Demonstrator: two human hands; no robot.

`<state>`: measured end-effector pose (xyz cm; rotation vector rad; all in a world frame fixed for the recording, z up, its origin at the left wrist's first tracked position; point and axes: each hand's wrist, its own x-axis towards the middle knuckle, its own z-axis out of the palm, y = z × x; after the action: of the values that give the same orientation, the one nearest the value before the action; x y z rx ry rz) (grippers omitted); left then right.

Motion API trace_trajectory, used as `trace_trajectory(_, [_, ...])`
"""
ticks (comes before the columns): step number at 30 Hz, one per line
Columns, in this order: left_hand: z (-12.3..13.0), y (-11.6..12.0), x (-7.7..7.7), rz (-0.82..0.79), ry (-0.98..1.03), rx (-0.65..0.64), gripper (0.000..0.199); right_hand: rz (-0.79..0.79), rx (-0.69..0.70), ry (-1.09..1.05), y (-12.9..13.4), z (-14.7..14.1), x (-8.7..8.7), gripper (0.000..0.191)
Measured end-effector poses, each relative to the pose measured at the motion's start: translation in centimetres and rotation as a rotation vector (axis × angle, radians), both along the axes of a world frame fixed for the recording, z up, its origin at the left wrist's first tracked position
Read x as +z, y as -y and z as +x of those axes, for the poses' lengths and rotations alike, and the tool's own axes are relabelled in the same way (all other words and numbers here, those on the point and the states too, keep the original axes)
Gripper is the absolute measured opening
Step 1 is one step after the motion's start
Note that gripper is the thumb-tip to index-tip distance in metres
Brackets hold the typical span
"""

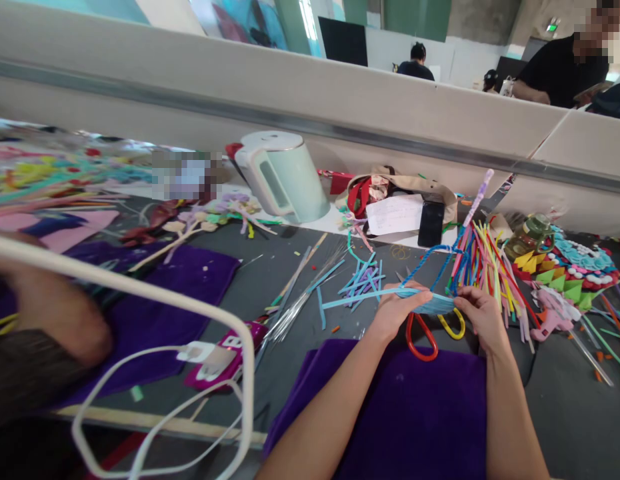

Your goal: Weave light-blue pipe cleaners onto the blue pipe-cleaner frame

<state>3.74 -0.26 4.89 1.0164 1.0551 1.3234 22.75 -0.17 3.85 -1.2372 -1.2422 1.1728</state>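
Observation:
Between my two hands is a light blue pipe-cleaner piece (pixel 433 305), made of strands lying side by side, with loose ends sticking out to the left. My left hand (pixel 399 308) pinches its left part. At its right end, the fingertips of my right hand (pixel 479 313) are closed on it. Darker blue twisted pipe cleaners (pixel 424 265) arch above the piece; whether they join it I cannot tell. Just below my hands lie scissors with a red handle loop (pixel 423 353) and a yellow one (pixel 459 325), their blades mostly hidden.
A purple cloth (pixel 415 407) lies under my forearms. Behind stand a kettle (pixel 295 177) and a phone (pixel 431 223). Bundled colourful pipe cleaners (pixel 490 267) and a pink glue gun (pixel 553 313) are at right. A white tube frame (pixel 247 373) and another person's arm (pixel 60 307) occupy the left.

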Motion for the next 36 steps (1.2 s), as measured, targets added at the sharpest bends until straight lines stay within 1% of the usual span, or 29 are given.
trace_trajectory(4, [-0.05, -0.06, -0.28, -0.004, -0.039, -0.006, 0.018, 0.089, -0.034, 0.255, 0.11, -0.10, 0.29, 0.021])
trace_trajectory(7, [-0.08, -0.14, -0.39, -0.003, -0.041, 0.003, 0.016, 0.119, -0.059, 0.340, 0.30, -0.18, 0.45, 0.022])
trace_trajectory(9, [-0.11, -0.18, -0.42, 0.001, -0.043, 0.011, 0.016, 0.131, -0.069, 0.342, 0.31, -0.18, 0.34, 0.022])
trace_trajectory(12, [-0.16, -0.15, -0.50, 0.009, -0.081, 0.005, 0.017, 0.116, -0.045, 0.324, 0.17, -0.14, -0.04, 0.020])
trace_trajectory(15, [-0.23, 0.01, -0.56, 0.028, -0.169, -0.010, 0.017, 0.048, -0.021, 0.199, 0.03, -0.19, -0.36, 0.022])
trace_trajectory(18, [-0.25, 0.22, -0.47, 0.056, -0.230, -0.006, 0.016, 0.002, -0.027, 0.096, 0.04, -0.38, -0.35, 0.024])
trace_trajectory(23, [-0.26, 0.36, -0.16, 0.087, -0.253, -0.046, 0.015, 0.023, -0.035, 0.104, 0.17, -0.73, 0.03, 0.022])
trace_trajectory(27, [-0.34, 0.21, -0.16, 0.050, -0.204, -0.020, 0.015, 0.073, -0.059, 0.159, 0.24, -0.74, 0.21, 0.018])
trace_trajectory(32, [-0.34, 0.01, -0.14, -0.027, -0.017, -0.005, 0.015, 0.164, 0.000, 0.266, 0.35, -0.36, 0.21, 0.014])
trace_trajectory(34, [-0.25, -0.07, -0.07, -0.065, 0.042, 0.011, 0.017, 0.160, 0.021, 0.254, 0.38, -0.28, 0.16, 0.014])
trace_trajectory(36, [-0.17, -0.17, -0.04, -0.112, 0.074, 0.030, 0.018, 0.137, 0.035, 0.189, 0.41, -0.33, 0.19, 0.019])
